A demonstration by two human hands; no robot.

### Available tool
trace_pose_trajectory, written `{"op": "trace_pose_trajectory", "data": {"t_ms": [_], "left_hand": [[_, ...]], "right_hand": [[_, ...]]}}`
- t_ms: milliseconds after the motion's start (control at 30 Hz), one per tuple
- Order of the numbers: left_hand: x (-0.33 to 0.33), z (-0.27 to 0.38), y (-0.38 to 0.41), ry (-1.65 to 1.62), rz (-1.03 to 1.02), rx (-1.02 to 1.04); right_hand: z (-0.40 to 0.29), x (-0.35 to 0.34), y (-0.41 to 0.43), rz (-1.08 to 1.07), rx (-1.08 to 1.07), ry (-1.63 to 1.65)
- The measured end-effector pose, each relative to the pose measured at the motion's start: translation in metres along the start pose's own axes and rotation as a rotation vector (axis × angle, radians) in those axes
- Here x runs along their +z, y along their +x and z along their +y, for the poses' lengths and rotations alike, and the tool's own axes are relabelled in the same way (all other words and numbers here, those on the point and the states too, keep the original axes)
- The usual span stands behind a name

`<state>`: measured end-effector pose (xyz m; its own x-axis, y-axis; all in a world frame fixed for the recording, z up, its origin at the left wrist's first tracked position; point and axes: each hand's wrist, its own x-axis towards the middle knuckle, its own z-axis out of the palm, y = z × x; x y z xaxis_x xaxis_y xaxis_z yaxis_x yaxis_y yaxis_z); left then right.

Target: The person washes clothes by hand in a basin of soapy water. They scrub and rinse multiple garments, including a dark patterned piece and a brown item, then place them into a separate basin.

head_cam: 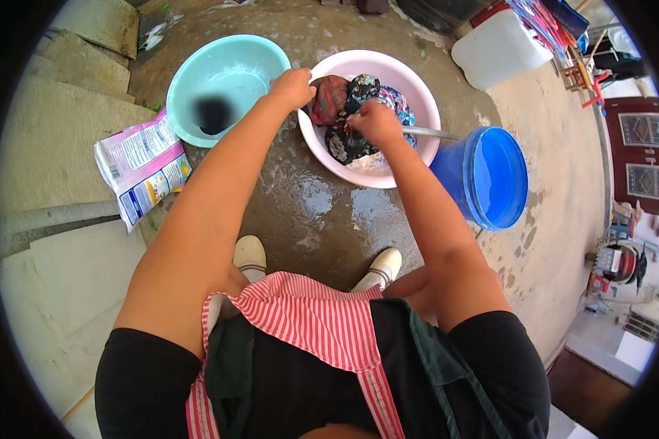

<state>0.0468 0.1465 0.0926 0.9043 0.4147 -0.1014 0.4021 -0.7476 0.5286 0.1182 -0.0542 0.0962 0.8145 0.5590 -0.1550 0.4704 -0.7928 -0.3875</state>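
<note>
A pale pink plastic basin [429, 104] stands on the wet ground before me with several wet garments in it. Among them are a red-and-dark cloth [329, 99], a black floral cloth [338, 145] and a blue floral cloth [396, 104]. My left hand [292, 90] is curled at the basin's left rim, beside the red-and-dark cloth; its fingertips are partly hidden. Over the garments, my right hand [378, 125] has its fingers closed on the black floral cloth, slightly blurred. Some cloudy water [370, 163] shows at the near side.
A teal basin [236, 60] with a blurred dark item [214, 114] stands left, beside a printed plastic bag [143, 164]. To the right is a blue bucket [497, 175] of water; a grey tube or handle [431, 132] spans toward it. A white jerrycan [497, 49] stands beyond.
</note>
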Motion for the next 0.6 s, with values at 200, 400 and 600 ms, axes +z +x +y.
{"op": "trace_pose_trajectory", "data": {"t_ms": [200, 400, 600], "left_hand": [[0.01, -0.026, -0.004, -0.103, -0.003, 0.009], [0.006, -0.03, -0.022, -0.268, -0.112, -0.052], [-0.024, 0.023, -0.033, -0.746, -0.504, -0.011]], "right_hand": [[0.0, 0.031, 0.001, -0.057, 0.343, -0.11], [0.022, 0.036, 0.022, 0.088, 0.337, 0.141], [0.064, 0.008, 0.043, 0.009, 0.306, 1.018]]}}
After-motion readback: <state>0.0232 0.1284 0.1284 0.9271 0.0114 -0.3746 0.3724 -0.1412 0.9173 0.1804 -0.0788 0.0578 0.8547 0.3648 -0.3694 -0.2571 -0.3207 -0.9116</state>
